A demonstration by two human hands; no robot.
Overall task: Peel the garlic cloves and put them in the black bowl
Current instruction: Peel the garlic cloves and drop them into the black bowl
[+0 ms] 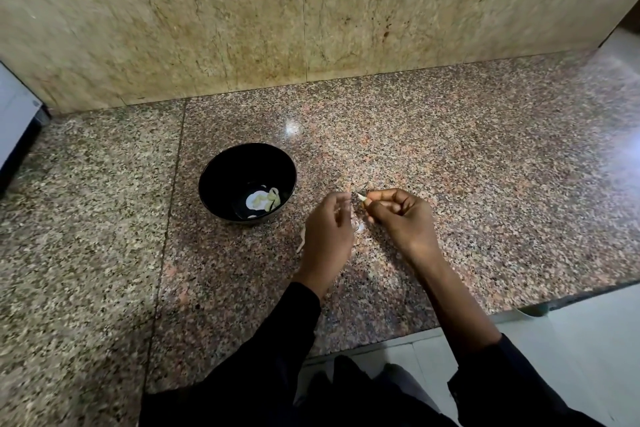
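Head view looks down on a speckled granite counter [450, 156] backed by a beige stone wall [173, 28]; the black bowl [221, 180] stands on the counter just left of the hands, and a few pale peeled cloves [266, 199] already lie at its bottom, so part of the job appears done; the right hand [398, 215] has its fingers curled round a garlic clove [362, 198], of which only the pale tip shows between thumb and forefinger; the left hand [329, 225] is close beside it with its fingertips drawn towards that tip, and whether they actually pinch a shred of skin cannot be told; by the look of it the clove in hand is mid-peel and not yet ready for the bowl; thin whitish scraps of peel [360, 227] lie on the counter beneath and beside the left hand; no further unpeeled cloves can be made out on the stone, though the hands may hide some, so how many are left is uncertain; a white appliance edge [17, 114] sits at the far left, well apart from the work; nothing stands between the hands and the bowl; the person's dark sleeves [298, 322] reach in from below.
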